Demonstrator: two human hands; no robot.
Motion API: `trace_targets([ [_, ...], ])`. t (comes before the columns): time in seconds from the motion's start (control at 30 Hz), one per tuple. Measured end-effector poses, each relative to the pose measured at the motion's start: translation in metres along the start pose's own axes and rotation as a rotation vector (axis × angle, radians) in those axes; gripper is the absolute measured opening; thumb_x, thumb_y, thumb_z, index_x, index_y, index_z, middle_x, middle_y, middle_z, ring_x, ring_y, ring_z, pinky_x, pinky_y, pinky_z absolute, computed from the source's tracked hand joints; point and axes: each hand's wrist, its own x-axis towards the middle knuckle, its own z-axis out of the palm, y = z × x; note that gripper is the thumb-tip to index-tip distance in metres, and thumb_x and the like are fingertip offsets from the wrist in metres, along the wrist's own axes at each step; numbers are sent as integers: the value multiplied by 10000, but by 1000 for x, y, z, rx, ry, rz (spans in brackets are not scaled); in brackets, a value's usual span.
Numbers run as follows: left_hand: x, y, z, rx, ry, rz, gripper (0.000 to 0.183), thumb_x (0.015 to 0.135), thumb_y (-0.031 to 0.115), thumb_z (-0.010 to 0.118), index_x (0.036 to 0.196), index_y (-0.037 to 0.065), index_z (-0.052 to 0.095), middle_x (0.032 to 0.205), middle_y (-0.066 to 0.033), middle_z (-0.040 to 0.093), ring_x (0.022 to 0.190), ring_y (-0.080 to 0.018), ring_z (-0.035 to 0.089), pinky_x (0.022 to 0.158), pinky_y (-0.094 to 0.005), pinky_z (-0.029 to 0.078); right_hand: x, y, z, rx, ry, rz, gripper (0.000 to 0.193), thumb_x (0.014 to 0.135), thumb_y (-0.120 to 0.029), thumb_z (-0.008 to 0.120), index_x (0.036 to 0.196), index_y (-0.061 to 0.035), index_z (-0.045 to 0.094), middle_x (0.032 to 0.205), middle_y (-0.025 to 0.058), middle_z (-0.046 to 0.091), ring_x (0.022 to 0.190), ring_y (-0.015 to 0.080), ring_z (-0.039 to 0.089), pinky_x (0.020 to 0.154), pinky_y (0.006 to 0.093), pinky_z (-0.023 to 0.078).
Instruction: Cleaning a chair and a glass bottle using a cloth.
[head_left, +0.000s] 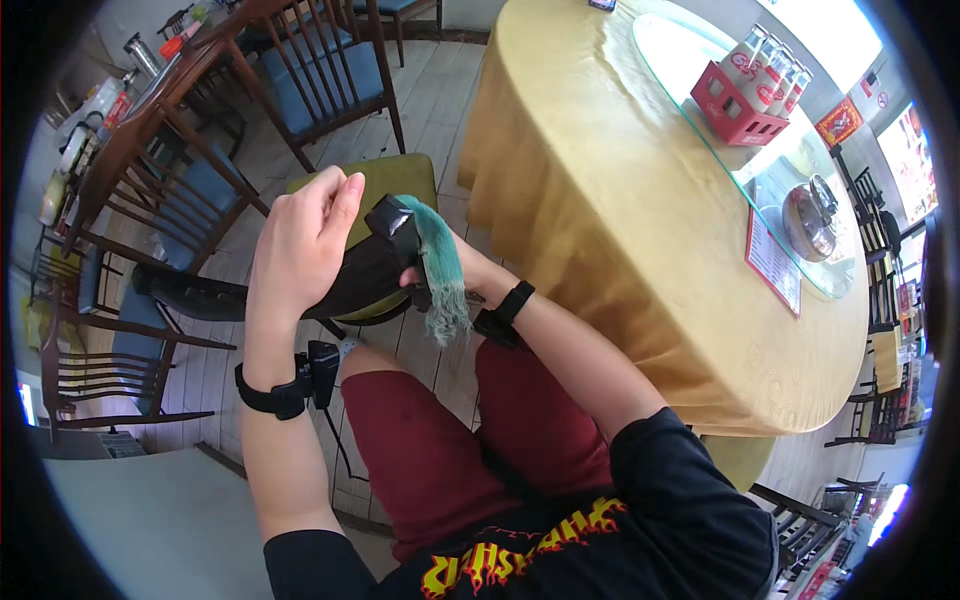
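Note:
A frayed green cloth (436, 252) hangs over the end of a dark chair's top rail (375, 268). My right hand (470, 272) is behind the cloth, its thumb pressed against the rail end; the cloth hides most of its fingers. Above the rail, my left hand (305, 240) shows its back, with the fingers curled in and the thumb alongside. Whatever lies inside those fingers is hidden. The chair's olive-green seat (415, 182) shows beyond both hands.
To the right stands a round table with a gold tablecloth (590, 190) and a glass turntable (668, 70). On it are a red crate (735, 108) of bottles and a glass pot (808, 222). Wooden chairs with blue seats (330, 92) fill the left.

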Motion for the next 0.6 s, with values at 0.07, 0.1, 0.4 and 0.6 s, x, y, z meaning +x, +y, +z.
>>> trace_targets([
  [0.07, 2, -5, 0, -96, -62, 28, 419, 1002, 330, 464, 825, -50, 455, 644, -206, 379, 611, -345, 313, 573, -407, 357, -10, 30, -1, -29, -11, 70, 867, 677, -110, 884, 1403, -42, 416, 1323, 92, 549, 1210, 159, 476, 1037, 358, 401],
  [0.1, 2, -8, 1, -96, -62, 9, 419, 1002, 330, 464, 825, -50, 455, 644, -206, 379, 611, -345, 313, 573, -407, 357, -15, 47, -1, -15, -27, 97, 867, 677, -110, 884, 1403, -42, 416, 1323, 92, 549, 1210, 159, 476, 1037, 358, 401],
  [0.4, 7, -28, 5, -179, -220, 9, 469, 1038, 361, 410, 729, 9, 391, 624, -21, 346, 596, -129, 333, 565, -311, 315, -10, 111, -3, 258, -117, 839, 434, 771, 5, 737, 1179, -15, 588, 1040, 22, 671, 885, 120, 601, 806, 316, 524],
  [0.6, 10, -38, 9, -253, -286, -14, 469, 1046, 394, 397, 746, 34, 425, 660, 14, 380, 607, -98, 357, 570, -280, 326, -11, 15, -4, -22, -199, 451, 401, 825, 29, 639, 1219, -3, 574, 1100, 43, 647, 978, 125, 572, 881, 306, 489],
])
